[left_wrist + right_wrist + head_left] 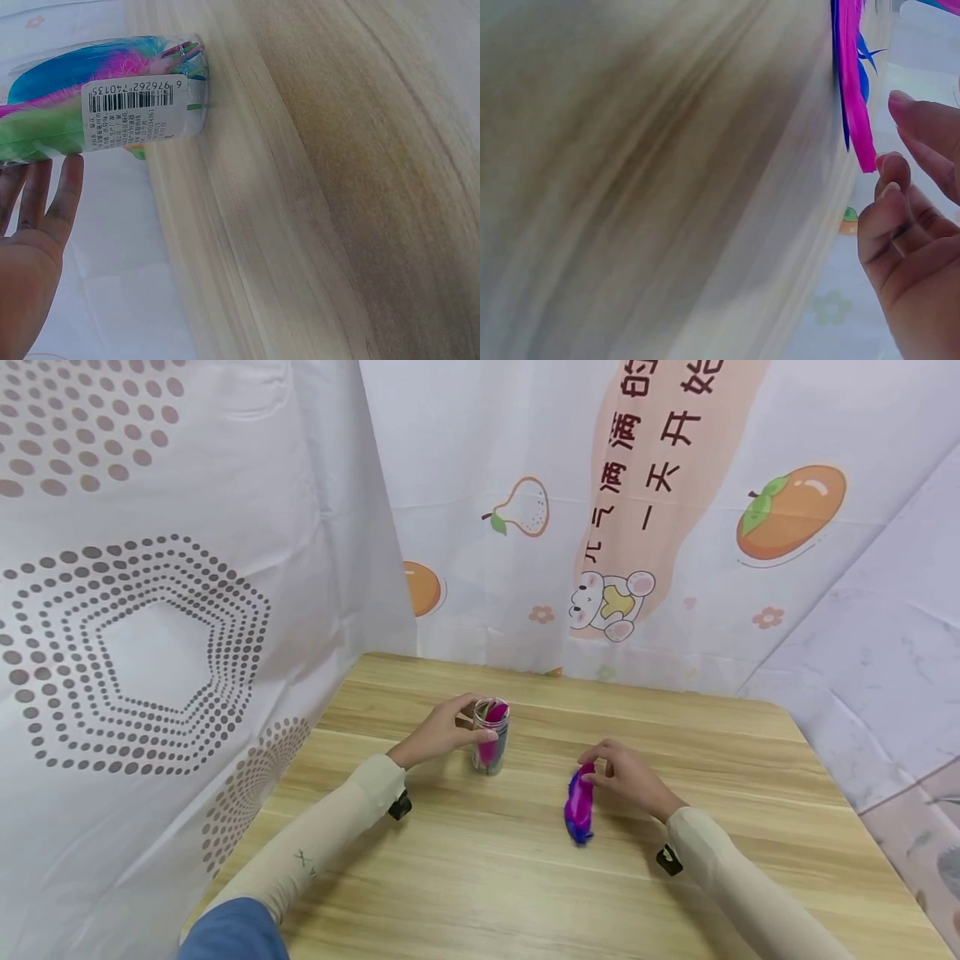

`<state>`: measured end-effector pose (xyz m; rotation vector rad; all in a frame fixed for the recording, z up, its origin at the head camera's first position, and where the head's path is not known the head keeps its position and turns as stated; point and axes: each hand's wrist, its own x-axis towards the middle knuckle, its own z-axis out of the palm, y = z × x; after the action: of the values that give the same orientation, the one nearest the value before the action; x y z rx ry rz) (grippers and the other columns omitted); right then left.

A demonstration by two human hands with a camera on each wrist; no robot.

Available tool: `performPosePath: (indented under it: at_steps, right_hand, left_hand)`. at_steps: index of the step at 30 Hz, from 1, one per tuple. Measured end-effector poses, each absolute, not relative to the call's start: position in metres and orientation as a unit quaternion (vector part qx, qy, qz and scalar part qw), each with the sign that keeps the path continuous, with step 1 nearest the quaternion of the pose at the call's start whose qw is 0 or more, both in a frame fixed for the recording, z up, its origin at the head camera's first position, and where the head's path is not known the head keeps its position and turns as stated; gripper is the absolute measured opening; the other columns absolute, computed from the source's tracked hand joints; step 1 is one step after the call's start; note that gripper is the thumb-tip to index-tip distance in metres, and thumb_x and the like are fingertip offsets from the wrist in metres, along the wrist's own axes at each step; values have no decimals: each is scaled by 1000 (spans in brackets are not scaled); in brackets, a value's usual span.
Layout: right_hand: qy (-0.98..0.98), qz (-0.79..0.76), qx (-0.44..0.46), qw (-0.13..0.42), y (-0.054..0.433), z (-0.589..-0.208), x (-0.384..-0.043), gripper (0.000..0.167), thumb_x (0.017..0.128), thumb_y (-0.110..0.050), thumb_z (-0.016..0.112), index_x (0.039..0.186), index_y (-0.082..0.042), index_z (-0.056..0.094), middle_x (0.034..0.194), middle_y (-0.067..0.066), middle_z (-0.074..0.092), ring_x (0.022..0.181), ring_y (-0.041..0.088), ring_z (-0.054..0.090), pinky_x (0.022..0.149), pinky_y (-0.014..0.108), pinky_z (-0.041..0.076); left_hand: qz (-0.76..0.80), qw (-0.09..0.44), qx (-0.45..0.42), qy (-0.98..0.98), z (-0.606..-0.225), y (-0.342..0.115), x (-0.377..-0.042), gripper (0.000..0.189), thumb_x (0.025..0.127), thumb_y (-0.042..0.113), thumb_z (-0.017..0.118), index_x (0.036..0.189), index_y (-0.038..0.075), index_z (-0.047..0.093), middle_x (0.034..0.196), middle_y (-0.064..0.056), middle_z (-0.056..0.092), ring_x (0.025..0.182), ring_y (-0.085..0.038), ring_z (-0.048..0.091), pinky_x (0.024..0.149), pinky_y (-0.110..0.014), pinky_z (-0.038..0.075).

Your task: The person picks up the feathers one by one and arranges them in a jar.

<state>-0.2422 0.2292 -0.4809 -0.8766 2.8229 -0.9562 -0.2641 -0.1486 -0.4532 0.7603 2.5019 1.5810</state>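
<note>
A clear jar point(491, 758) stands upright on the wooden table, left of centre, with colourful feathers inside. My left hand point(442, 729) holds it near the top, fingers behind and thumb in front. In the left wrist view the jar's white barcode label point(135, 112) shows, and fingertips touch its side. Pink and blue feathers point(579, 806) lie on the table to the right of the jar. Over their far end is my right hand point(622, 774). In the right wrist view its thumb and fingers stand apart, with a fingertip close beside the pink feather's tip point(864, 154).
The wooden table point(480, 877) reaches back to a white printed curtain point(465, 535). Another dotted curtain point(157, 652) hangs along the left side. A small black device is strapped under each wrist.
</note>
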Motion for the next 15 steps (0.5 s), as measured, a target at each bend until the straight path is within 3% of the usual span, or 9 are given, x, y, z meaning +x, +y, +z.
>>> performPosePath:
  at_steps: [15]
  right_hand:
    - [923, -268, -274, 34, 233, -495, -246, 47, 89, -13, 82, 132, -4, 65, 107, 7, 61, 74, 12, 51, 63, 27, 47]
  left_hand:
    - [517, 42, 256, 816, -454, -150, -265, 56, 87, 52, 80, 135, 30, 61, 116, 4, 67, 108, -18, 64, 92, -37, 56]
